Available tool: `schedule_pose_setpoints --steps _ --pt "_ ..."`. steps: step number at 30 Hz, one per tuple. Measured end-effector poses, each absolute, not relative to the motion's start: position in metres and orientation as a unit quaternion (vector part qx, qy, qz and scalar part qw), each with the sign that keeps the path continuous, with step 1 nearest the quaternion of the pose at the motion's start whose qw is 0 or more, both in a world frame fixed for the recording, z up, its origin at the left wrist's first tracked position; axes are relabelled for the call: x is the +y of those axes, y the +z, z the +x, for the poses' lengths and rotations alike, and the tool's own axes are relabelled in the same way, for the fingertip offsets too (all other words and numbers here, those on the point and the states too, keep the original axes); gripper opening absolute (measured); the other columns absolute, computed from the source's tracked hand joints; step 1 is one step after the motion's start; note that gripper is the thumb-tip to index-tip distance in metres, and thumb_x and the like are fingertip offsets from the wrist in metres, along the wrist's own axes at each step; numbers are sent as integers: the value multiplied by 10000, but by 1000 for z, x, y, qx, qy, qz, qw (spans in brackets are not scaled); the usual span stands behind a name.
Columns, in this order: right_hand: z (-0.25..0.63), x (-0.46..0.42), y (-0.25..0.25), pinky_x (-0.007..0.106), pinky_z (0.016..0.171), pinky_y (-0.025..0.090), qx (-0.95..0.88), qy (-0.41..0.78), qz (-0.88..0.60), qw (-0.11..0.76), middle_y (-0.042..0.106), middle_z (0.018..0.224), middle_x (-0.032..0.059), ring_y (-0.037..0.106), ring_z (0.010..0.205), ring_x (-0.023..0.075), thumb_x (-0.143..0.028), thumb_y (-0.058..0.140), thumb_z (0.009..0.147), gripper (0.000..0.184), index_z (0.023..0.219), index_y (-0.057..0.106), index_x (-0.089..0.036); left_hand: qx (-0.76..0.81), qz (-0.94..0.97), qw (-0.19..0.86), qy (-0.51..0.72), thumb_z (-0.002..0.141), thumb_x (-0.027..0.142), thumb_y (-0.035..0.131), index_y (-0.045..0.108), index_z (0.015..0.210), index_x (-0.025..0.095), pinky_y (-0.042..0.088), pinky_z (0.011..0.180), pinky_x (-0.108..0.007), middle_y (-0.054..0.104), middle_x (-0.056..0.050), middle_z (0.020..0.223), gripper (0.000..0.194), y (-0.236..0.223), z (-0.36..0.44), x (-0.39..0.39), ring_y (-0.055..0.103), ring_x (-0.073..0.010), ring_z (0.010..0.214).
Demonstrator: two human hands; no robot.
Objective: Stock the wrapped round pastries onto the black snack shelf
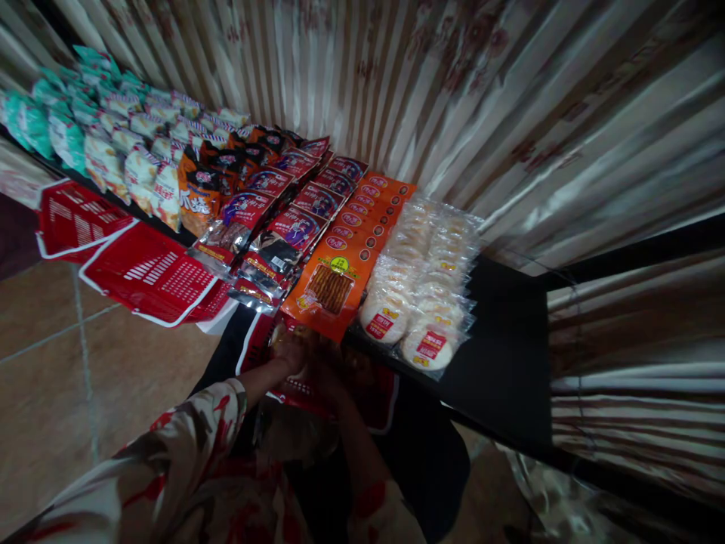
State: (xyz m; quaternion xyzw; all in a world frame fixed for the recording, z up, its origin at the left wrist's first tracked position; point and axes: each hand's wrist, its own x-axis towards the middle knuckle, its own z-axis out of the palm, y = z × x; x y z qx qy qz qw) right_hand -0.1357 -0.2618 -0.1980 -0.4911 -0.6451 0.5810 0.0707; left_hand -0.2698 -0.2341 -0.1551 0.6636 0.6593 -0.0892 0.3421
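Note:
My left hand and my right hand meet close together just below the front edge of the black table. Both are down in a red plastic basket that holds dim packets. They are in shadow and I cannot make out their fingers or whether they hold anything. Floral red-and-white sleeves cover both of my arms. Directly above my hands lies an orange snack packet, the front one of a row, with round white rice cakes in clear bags to its right.
Rows of snack packets cover the table: dark purple-red packets, orange-white bags and green bags at the far left. Two more red baskets hang at the table's left front. A striped curtain stands behind, and tiled floor lies to the left.

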Motion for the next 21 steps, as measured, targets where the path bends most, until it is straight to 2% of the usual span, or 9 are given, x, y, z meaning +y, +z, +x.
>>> schedule_pose_setpoints --steps 3,7,10,13,16,21 --pt "-134 -260 -189 374 973 405 -613 599 -505 96 616 1211 78 553 1112 212 -300 353 891 384 1179 588 -206 645 674 337 -127 728 136 623 638 994 69 349 1016 -393 579 -204 1187 275 -146 -278 -242 436 -323 1224" --pt "-130 -260 -174 366 889 462 -608 588 -519 122 669 1088 89 612 985 220 -346 384 885 355 1060 644 -178 634 679 340 -146 751 177 553 622 1032 136 453 866 -379 649 -164 1056 293 -128 -287 -251 591 -286 1036" --pt "-127 -261 -161 373 872 464 -610 572 -532 133 687 999 100 624 934 230 -349 434 860 321 986 668 -169 619 696 338 -135 739 155 519 613 1044 154 465 821 -367 654 -159 1041 319 -112 -291 -256 616 -279 984" --pt "-125 -264 -150 386 937 422 -616 527 -565 155 668 1029 103 592 1015 235 -318 444 848 319 1055 639 -173 597 723 333 -94 683 108 530 626 994 179 434 870 -347 653 -126 1045 333 -98 -289 -259 585 -267 1042" --pt "-123 -267 -144 381 995 370 -601 485 -610 178 626 1133 102 536 1123 227 -264 454 832 361 1166 567 -189 576 736 350 -63 662 77 501 627 958 195 434 853 -331 673 -90 971 342 -88 -284 -263 604 -248 996" --pt "-117 -272 -137 369 941 415 -574 501 -620 186 658 1067 84 591 1027 221 -229 455 813 267 1024 615 -197 566 748 342 -57 707 83 454 614 980 169 451 807 -316 677 -119 982 328 -76 -278 -268 620 -250 967"
